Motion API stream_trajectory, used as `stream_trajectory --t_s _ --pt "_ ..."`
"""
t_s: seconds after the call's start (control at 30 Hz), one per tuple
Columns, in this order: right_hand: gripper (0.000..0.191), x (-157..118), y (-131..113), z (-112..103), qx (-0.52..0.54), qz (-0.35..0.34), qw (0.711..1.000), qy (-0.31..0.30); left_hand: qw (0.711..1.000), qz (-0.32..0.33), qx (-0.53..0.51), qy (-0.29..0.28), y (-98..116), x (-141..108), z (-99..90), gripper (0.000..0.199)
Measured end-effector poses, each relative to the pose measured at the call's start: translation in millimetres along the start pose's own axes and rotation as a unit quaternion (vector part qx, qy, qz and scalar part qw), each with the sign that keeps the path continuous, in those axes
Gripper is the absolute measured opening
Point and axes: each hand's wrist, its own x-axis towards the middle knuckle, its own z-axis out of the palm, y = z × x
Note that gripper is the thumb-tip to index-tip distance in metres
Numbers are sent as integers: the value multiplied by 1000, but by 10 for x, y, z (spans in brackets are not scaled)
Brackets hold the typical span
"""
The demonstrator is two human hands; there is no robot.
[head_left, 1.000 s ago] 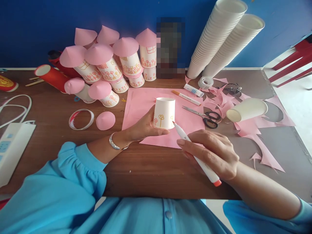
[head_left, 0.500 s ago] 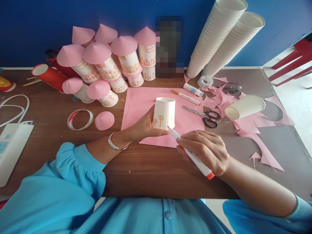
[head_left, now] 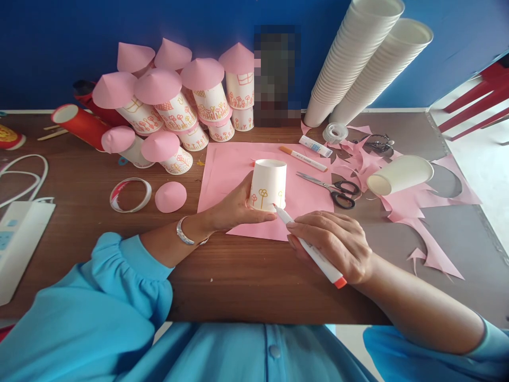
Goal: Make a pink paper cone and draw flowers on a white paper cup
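Observation:
My left hand (head_left: 238, 204) is wrapped round the lower left side of a white paper cup (head_left: 269, 178), which stands upside down over the pink paper (head_left: 238, 154). Yellow and red-orange flowers are drawn low on the cup's side. Pinched in my right hand (head_left: 334, 244) is a white marker (head_left: 322, 262) with an orange-red end cap; its tip meets the cup near the bottom, between two yellow flowers. An orange marker (head_left: 303, 158) and black-handled scissors (head_left: 338, 188) lie on the pink paper to the right of the cup.
Decorated cup towers with pink cone roofs (head_left: 159, 87) stand at the back left. Tall stacks of white cups (head_left: 358, 58) lean against the blue wall. Pink scraps (head_left: 421, 212), a lying cup (head_left: 400, 175) and clear tape (head_left: 334, 133) are at right; a tape ring (head_left: 130, 195) lies left.
The marker's tip has shifted very slightly up at the cup's side, and my right hand has moved a little to the left. My left hand keeps its hold on the cup.

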Motion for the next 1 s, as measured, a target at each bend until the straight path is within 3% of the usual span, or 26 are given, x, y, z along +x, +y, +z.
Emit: stream_trajectory --t_s 0.43,0.67,1.0 --pt "14 53 -52 -40 39 59 997 -10 1000 6 -25 -15 -21 12 -8 71" --pt "21 64 -30 -67 28 32 999 15 999 13 -27 -28 -32 15 -18 71" --pt "19 47 -15 -39 11 20 1000 4 1000 5 8 -21 34 6 4 67"
